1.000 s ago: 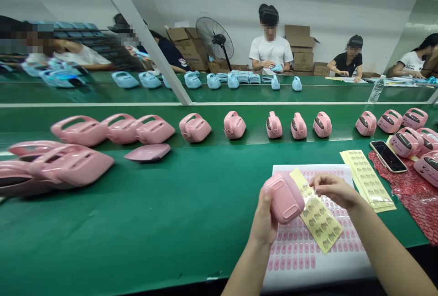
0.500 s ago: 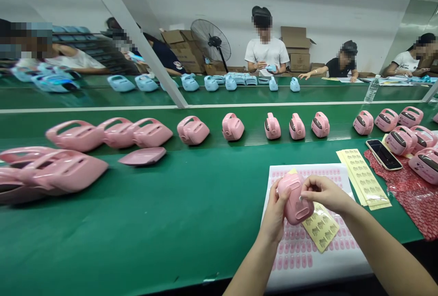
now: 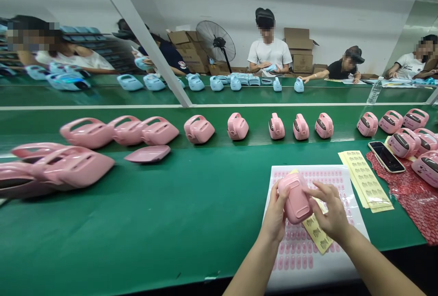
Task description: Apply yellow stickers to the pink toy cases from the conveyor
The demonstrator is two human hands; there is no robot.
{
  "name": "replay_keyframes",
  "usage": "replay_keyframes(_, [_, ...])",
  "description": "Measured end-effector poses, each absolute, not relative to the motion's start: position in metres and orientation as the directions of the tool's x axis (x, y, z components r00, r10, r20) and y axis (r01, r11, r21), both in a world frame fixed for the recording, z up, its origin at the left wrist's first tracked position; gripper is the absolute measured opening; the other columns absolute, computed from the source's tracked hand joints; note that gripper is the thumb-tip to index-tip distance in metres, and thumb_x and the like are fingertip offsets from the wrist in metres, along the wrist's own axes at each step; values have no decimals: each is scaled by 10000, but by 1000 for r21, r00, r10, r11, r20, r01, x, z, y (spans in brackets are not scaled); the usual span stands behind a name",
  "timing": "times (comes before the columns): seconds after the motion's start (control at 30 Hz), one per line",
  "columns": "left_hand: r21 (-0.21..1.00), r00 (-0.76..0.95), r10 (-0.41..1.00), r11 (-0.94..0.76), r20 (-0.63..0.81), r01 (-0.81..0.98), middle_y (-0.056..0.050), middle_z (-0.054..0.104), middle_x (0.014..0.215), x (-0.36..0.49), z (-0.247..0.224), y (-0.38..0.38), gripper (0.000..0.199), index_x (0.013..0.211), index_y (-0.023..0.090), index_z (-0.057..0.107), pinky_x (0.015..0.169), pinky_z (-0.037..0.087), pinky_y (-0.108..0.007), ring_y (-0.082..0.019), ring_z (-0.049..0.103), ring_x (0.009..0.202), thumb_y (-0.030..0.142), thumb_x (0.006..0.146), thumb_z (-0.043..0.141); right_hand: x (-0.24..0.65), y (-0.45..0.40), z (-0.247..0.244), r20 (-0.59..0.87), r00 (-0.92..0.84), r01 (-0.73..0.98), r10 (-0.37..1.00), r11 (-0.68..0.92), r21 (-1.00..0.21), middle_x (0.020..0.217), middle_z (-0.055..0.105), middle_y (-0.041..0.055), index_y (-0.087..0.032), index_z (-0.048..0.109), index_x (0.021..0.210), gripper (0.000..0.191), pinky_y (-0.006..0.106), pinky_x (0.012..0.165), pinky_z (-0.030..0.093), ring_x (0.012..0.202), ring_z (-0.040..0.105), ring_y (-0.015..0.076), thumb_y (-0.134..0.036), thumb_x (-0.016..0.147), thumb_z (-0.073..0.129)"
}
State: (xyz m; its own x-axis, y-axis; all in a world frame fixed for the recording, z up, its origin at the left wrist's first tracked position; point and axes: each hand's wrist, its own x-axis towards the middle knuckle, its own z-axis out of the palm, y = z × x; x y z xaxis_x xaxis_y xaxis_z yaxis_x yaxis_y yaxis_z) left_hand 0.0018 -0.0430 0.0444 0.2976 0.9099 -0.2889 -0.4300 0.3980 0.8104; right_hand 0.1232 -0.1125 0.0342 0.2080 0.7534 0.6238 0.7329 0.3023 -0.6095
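Observation:
My left hand (image 3: pixel 276 211) is closed around a pink plastic case (image 3: pixel 297 200) with rounded corners, its flat face with two raised ridges turned up toward me. At the right edge of the case is my right hand (image 3: pixel 328 209), fingers spread, the fingertips touching or very close to that side. I see nothing held in it. Partly hidden under my right hand lies a yellowish sticker sheet (image 3: pixel 318 236) with dark print. Beneath it is a large white sheet of pink oval stickers (image 3: pixel 294 263), flat on the green table.
Pink handled housings (image 3: pixel 199 129) stand in a row along the back, with more piled at left. To the right are yellow sticker sheets (image 3: pixel 367 182), a phone (image 3: pixel 386 157) and red bubble wrap (image 3: pixel 415 209). Co-workers sit opposite behind blue housings (image 3: pixel 236 82).
My right hand has gone from a pinch over the case's face, with a small pale bit at the fingertips, to spread fingers at its right edge. The view has shifted slightly left.

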Motion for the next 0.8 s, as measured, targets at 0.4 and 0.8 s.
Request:
replay_keyframes(0.4, [812, 328, 892, 429, -312, -395, -40, 666, 974, 2, 45, -44, 543, 1014, 230, 602, 723, 459, -286, -235, 597, 931, 488, 560, 748, 138, -107, 66, 225, 468, 283, 854, 96, -954, 497, 473, -50, -215, 572, 763, 193, 268, 507, 429, 448, 511, 123, -407, 765, 554])
replay_keyframes(0.8, [811, 339, 896, 415, -287, -412, -85, 648, 1072, 1, 44, -42, 576, 1038, 210, 597, 815, 456, -348, -289, 577, 1015, 457, 548, 768, 136, -88, 92, -228, 108, 235, 968, -247, -940, 412, 399, -98, -189, 534, 641, 57, 189, 395, 259, 373, 353, 64, -220, 669, 572])
